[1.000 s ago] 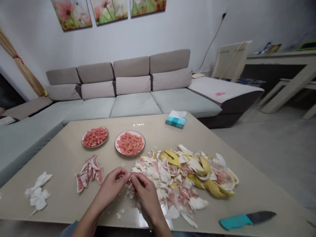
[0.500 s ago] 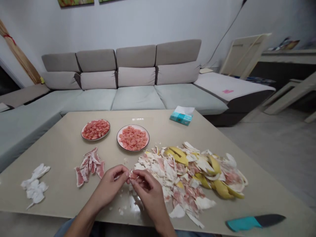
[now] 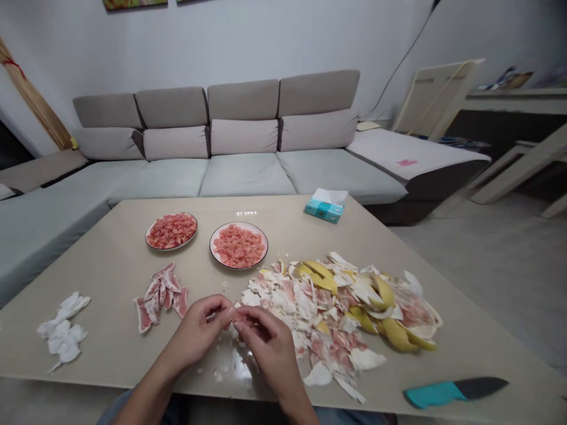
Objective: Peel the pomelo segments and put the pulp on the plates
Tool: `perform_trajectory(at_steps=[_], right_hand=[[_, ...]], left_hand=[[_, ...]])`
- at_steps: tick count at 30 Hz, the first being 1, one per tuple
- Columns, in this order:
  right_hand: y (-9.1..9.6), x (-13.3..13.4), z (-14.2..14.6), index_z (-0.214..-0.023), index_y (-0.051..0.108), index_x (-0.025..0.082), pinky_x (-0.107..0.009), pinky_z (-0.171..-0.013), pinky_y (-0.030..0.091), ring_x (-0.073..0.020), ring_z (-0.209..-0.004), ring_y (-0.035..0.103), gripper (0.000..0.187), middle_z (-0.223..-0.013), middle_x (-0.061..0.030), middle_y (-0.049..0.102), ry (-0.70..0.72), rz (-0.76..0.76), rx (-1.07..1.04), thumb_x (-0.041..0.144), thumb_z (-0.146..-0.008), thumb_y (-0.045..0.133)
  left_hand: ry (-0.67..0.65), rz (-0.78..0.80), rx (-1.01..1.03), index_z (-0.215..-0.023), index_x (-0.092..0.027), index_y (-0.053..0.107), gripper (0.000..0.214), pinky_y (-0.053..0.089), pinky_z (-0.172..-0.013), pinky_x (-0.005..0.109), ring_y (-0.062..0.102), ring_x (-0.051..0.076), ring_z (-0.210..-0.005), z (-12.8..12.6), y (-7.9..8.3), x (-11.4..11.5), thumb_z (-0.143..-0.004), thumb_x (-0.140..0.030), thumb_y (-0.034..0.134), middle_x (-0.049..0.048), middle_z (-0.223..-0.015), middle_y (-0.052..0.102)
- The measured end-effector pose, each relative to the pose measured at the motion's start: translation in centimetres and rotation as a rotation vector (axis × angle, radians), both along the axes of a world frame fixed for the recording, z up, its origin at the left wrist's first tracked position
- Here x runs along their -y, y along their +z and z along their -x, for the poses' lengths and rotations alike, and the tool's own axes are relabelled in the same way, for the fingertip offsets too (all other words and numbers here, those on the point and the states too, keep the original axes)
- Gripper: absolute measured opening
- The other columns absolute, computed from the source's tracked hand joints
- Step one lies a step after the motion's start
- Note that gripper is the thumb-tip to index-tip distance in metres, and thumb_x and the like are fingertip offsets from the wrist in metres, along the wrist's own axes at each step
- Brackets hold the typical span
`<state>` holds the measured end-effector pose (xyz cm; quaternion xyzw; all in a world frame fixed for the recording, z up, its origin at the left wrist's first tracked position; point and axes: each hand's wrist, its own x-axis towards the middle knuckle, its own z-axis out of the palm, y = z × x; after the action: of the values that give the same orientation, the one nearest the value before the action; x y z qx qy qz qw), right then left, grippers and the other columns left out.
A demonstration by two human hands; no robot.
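— Holding what, there at lower middle of the tabletop (image 3: 110, 277)?
— Pinching a small pink pomelo piece (image 3: 239, 316) with left hand (image 3: 198, 332) and right hand (image 3: 271, 348), fingers (image 3: 225, 314) nearly closed, just beside the peel heap (image 3: 310, 307).
— And why keeping plates (image 3: 211, 251) at upper middle?
— Probably keeping the clean pulp away from the peel.

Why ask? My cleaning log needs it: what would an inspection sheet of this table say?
Surface: glossy beige table, white crumbs near the hands.
Job's things: pink pulp on two plates; pink strips; white pith; pink scrap pinched between the hands.
Clutter: large yellow-and-white peel pile; teal-handled knife; tissue box.
Hands: left hand and right hand meet over the table's near edge.
Cables: dark cable on the wall; on the table, nothing seen.
Surroundings: grey sofa behind the table.
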<state>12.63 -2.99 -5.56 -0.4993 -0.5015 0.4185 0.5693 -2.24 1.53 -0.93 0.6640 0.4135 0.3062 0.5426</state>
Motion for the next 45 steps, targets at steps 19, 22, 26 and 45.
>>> perform_trajectory(at_steps=[19, 22, 26, 45], right_hand=[[0.4, 0.3, 0.6, -0.090, 0.070, 0.021, -0.026, -0.064, 0.054, -0.0180, -0.074, 0.065, 0.010, -0.083, -0.0058, 0.070, -0.191, -0.233, 0.215, 0.022, -0.083, 0.063], [0.3, 0.4, 1.5, -0.090, 0.070, 0.022, -0.029, -0.066, 0.055, -0.0195, -0.077, 0.065, 0.010, -0.084, -0.0065, 0.071, -0.255, -0.277, 0.216, 0.022, -0.083, 0.063], [0.0, 0.3, 1.9, -0.089, 0.071, 0.021, -0.029, -0.064, 0.056, -0.0195, -0.075, 0.066, 0.012, -0.084, -0.0068, 0.072, -0.276, -0.186, 0.084, 0.026, -0.081, 0.065], [-0.4, 0.2, 1.5, -0.093, 0.061, 0.023, -0.039, -0.089, 0.048, -0.0235, -0.104, 0.053, 0.020, -0.106, -0.0073, 0.055, -0.321, -0.224, 0.186, 0.014, -0.076, 0.063]], left_hand=[[0.218, -0.312, -0.133, -0.071, -0.018, 0.060, 0.021, 0.036, -0.059, 0.024, 0.049, 0.015, -0.064, -1.4, -0.6, 1.3, -0.087, -0.030, 0.052, 0.0019, -0.069, 0.056], [0.290, -0.436, -0.159, -0.072, -0.019, 0.059, 0.017, 0.037, -0.059, 0.025, 0.050, 0.016, -0.063, -1.6, -0.8, 1.6, -0.086, -0.025, 0.052, 0.0021, -0.068, 0.056], [0.262, -0.271, -0.073, -0.070, -0.019, 0.057, 0.024, 0.037, -0.058, 0.024, 0.049, 0.015, -0.063, -1.3, -0.8, 1.1, -0.088, -0.033, 0.051, 0.0015, -0.067, 0.055], [0.148, 0.249, 0.160, -0.095, -0.015, 0.066, 0.034, 0.026, -0.043, 0.019, 0.035, 0.006, -0.046, -1.5, -1.3, 0.6, -0.077, -0.044, 0.066, 0.0028, -0.078, 0.063]])
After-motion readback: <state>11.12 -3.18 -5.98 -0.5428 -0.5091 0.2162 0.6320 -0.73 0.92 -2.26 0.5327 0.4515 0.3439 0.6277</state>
